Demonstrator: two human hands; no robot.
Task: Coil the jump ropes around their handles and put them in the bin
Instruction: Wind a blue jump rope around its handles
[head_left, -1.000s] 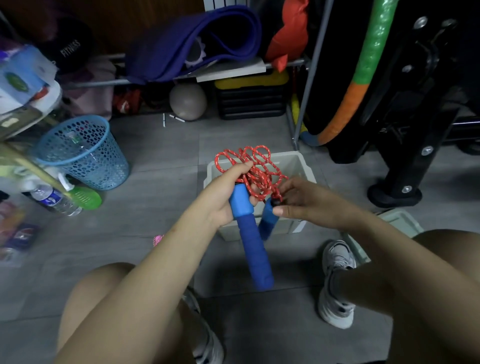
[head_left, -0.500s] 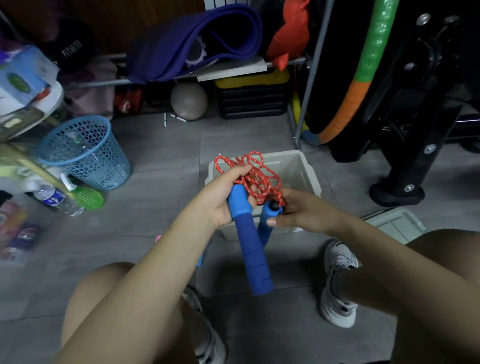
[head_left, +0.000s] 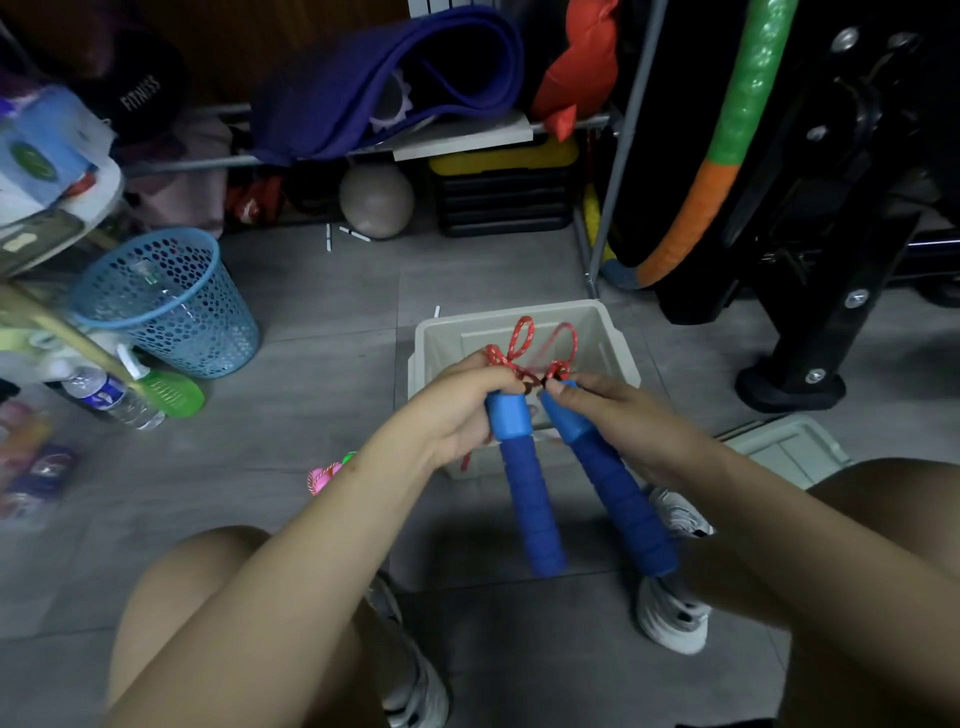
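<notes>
You hold a jump rope with two blue handles: one handle (head_left: 524, 483) in your left hand (head_left: 462, 415), the other handle (head_left: 613, 493) in your right hand (head_left: 623, 421). Both handles are ribbed, with a lighter blue cap at the top, and slant down toward five o'clock, tops close together. The red rope (head_left: 524, 353) loops up from the caps toward twelve o'clock, bunched between your fingers. The pale bin (head_left: 618, 343) sits open on the floor just behind it, at twelve o'clock.

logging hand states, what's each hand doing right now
Left hand: grips one blue handle and red rope.
Right hand: grips other blue handle.
</notes>
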